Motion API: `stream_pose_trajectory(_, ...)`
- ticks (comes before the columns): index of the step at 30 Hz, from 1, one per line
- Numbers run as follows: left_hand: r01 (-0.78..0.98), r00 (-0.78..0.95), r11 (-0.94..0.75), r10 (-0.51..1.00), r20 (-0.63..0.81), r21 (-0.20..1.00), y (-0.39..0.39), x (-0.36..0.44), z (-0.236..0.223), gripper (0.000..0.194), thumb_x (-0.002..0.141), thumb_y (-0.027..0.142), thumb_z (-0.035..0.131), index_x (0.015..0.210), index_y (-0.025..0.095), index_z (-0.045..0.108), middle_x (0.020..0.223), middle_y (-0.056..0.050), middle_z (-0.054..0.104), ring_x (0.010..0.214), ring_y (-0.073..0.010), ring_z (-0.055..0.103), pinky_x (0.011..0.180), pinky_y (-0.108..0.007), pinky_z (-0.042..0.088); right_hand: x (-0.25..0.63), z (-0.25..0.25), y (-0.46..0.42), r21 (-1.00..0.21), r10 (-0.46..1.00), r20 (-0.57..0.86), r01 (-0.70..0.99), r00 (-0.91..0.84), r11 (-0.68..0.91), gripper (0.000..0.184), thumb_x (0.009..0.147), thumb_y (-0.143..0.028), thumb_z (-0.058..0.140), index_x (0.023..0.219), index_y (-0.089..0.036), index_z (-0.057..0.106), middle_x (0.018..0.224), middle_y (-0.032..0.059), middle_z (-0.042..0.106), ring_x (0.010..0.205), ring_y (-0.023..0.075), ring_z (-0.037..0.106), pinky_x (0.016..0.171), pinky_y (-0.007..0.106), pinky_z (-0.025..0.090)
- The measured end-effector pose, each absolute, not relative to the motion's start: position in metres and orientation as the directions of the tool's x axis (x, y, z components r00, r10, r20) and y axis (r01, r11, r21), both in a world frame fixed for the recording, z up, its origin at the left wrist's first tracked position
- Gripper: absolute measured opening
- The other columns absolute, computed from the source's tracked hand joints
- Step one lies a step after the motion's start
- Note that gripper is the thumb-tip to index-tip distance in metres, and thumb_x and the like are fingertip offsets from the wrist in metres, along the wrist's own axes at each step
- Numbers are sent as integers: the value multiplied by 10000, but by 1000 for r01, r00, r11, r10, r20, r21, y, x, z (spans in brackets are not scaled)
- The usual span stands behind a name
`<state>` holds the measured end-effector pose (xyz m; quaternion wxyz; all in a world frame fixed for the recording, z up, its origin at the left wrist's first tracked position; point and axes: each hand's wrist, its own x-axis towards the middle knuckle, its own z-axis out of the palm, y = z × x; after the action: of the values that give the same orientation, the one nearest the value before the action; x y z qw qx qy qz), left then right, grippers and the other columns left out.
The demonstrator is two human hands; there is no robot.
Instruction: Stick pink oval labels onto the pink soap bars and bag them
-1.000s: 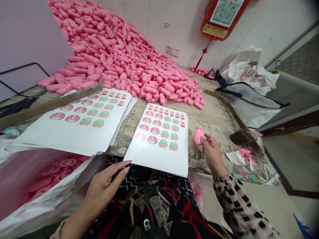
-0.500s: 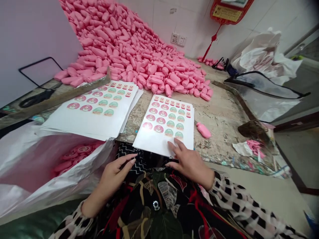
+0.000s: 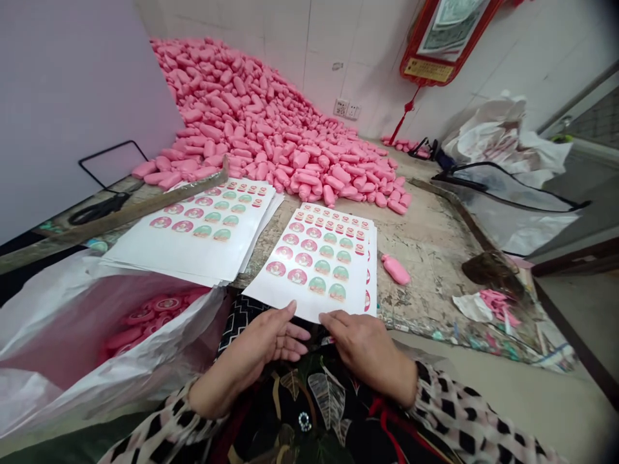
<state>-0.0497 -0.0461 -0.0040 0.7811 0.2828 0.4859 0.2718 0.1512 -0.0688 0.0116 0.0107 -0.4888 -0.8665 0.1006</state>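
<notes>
In front of me lies a sheet of stickers (image 3: 275, 293), white with rows of pink and green round stickers and small red ones. My right hand (image 3: 367, 351) pinches its near edge, fingertips on top. Another printed sheet shows beneath, along its right side. My left hand (image 3: 268, 345) is open at the near left edge, palm turned inward and fingers apart, its thumb tip close to the paper. Right of the sheet lies a single pink bottle-shaped piece (image 3: 395, 269). A stack of similar sticker sheets (image 3: 164, 258) lies to the left.
A large heap of pink pieces (image 3: 271, 135) covers the back of the table. A wooden strip (image 3: 159, 206) crosses the left stack, beside black scissors (image 3: 101, 209). At lower left, a white bag (image 3: 193, 322) holds stickered pink pieces. Paper scraps (image 3: 476, 306) lie at right.
My right hand has closed on the sheet's near edge, and the sheet has shifted left, baring more of the one beneath. My left hand has moved right towards the edge. The camera view has tilted up.
</notes>
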Motion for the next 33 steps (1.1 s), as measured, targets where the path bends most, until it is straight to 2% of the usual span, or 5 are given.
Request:
stream_pose_trajectory(4,-191,268,684,726,-633,704,-37,-37,-6,287,778,355,615,867,83,587,733,-122,675,609,-187,652,579,-286,518,167,10,-65,-453,908,60,799,-415,395,256,860,-288,491,1092,-235,587,989,44,658,838,174,620,697,271,469)
stream_pose_trajectory(9,-269,225,662,750,-622,700,-35,-42,-3,235,791,283,596,885,69,566,696,-128,675,592,-196,650,586,-306,537,203,-13,-54,-574,975,52,805,217,-149,330,818,-508,506,938,-215,595,686,19,614,569,162,550,526,271,385)
stream_pose_trajectory(14,-332,232,641,767,-599,692,-35,-49,4,269,801,294,590,959,85,528,706,-114,680,580,-185,642,568,-294,534,195,-30,-50,-951,942,-233,144,242,-273,471,724,-510,636,1060,-218,485,559,-49,561,537,146,555,533,255,411)
stream_pose_trajectory(20,-317,222,619,785,-579,718,-35,-64,-1,313,779,353,608,938,89,552,686,-116,677,594,-196,646,566,-291,526,165,-20,-39,-865,867,-437,-375,240,-332,528,545,-344,808,975,-215,529,718,-35,608,627,141,598,572,256,463)
stream_pose_trajectory(33,-136,44,422,906,-421,896,-34,-131,7,278,737,396,657,686,123,664,683,-82,684,679,-200,632,703,-290,510,116,-29,-17,-986,967,-164,-58,194,-155,341,637,-379,729,906,-191,638,720,-17,563,638,123,513,573,239,415)
